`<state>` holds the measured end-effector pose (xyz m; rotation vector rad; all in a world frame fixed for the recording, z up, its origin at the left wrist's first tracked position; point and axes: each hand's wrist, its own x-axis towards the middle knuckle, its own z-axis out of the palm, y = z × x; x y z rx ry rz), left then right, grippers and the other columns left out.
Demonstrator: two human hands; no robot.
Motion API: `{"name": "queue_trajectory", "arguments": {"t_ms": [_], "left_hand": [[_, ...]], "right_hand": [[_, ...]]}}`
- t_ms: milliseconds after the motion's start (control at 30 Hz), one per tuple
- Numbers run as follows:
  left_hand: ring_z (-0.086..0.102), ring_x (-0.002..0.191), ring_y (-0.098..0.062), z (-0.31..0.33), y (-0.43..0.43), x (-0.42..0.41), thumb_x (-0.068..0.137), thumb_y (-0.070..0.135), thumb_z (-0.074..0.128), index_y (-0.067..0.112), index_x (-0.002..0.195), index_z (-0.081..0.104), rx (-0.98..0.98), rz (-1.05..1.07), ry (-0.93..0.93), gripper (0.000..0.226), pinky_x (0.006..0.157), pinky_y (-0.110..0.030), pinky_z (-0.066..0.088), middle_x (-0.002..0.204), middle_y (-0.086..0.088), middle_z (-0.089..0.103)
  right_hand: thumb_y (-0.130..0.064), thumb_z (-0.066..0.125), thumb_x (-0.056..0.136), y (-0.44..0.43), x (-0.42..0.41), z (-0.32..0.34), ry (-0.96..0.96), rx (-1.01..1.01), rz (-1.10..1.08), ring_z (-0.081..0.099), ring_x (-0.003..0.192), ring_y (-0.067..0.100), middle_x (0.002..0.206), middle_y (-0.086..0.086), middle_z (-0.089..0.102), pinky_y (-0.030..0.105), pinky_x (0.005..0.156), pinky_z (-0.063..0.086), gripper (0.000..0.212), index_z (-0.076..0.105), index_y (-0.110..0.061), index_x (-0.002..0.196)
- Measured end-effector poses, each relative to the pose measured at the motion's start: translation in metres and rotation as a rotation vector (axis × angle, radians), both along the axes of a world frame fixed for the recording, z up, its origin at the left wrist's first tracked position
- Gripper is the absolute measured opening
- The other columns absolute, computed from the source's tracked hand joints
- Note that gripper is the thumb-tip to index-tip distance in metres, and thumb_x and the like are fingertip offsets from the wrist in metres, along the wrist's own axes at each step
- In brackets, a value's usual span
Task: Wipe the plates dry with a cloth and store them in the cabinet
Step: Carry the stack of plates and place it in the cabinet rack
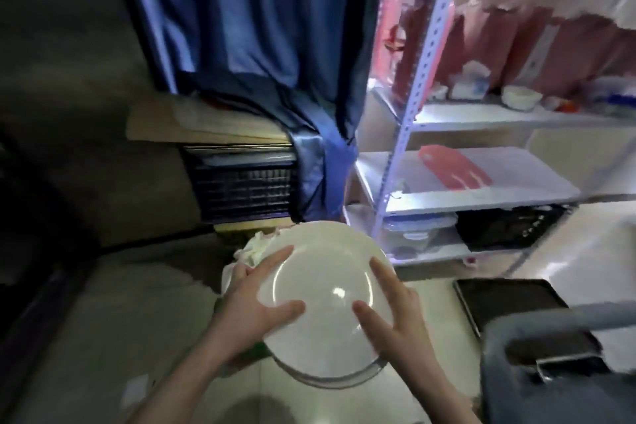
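Left grip (247, 299) and right grip (395, 317) are clasping the white plate (323, 272) by opposite rims, lower centre, cloth (256, 249) bunched behind — stiff, glazed, probably slick and breakable; rim holds are suiting it.

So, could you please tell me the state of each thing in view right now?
plate: held in both hands, face toward the camera.
cloth: bunched against the plate's left rim.
left hand: grips the plate's left edge.
right hand: grips the plate's right edge.
red board: lying flat on a shelf.
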<state>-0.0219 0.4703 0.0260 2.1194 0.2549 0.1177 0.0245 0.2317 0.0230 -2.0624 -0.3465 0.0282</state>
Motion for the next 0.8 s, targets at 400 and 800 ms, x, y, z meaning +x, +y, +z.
{"name": "queue_trajectory", "arguments": {"t_ms": [400,800], "left_hand": [[0.044,0.108,0.013,0.02,0.215,-0.133,0.075,0.028,0.084,0.057,0.128,0.045,-0.084,0.773,-0.118,0.072,0.071,0.002,0.036,0.125,0.03,0.043],[0.05,0.122,-0.016,0.014,0.327,-0.21,0.046,0.064,0.08,0.068,0.121,0.05,-0.107,1.416,-0.14,0.081,0.103,-0.04,0.048,0.133,0.003,0.048]], "right_hand": [[-0.056,0.061,0.077,0.324,0.025,0.016,0.152,0.013,0.824,0.037,0.103,-0.005,0.119,-0.018,0.033,0.024,0.084,0.044,0.057,0.032,-0.07,0.124],[-0.031,0.074,0.08,0.571,-0.014,0.028,0.204,-0.03,1.32,0.048,0.091,0.002,0.109,-0.013,0.035,0.031,0.097,0.044,0.063,0.043,-0.059,0.128]]}}
